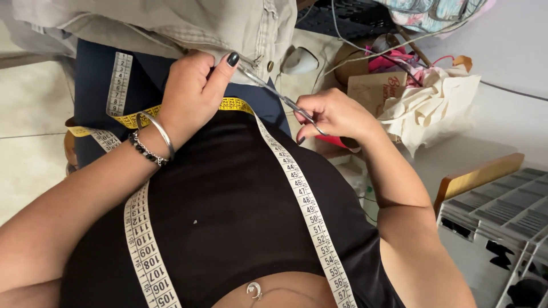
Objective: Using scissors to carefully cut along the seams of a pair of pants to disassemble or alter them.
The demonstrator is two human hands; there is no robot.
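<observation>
Two hands: left hand (191, 94) clenched on beige garment (171, 25); right hand (334, 114) grasping scissors (274, 91), blades at the garment.

Black top (228, 217), silver bangle (160, 131), beaded bracelet (146, 150), dk nail polish (233, 59)

Sewing workshop: tape measure (297, 188), scissors (279, 97)

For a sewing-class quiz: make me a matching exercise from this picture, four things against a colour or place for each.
Things:
1. garment
2. scissors
3. tape measure
4. bracelets

Descriptions:
A. on the left wrist
B. beige, gripped by the left hand
C. white and yellow, draped over the black top
D. metal, held in the right hand

Pairs: 1-B, 2-D, 3-C, 4-A
</observation>
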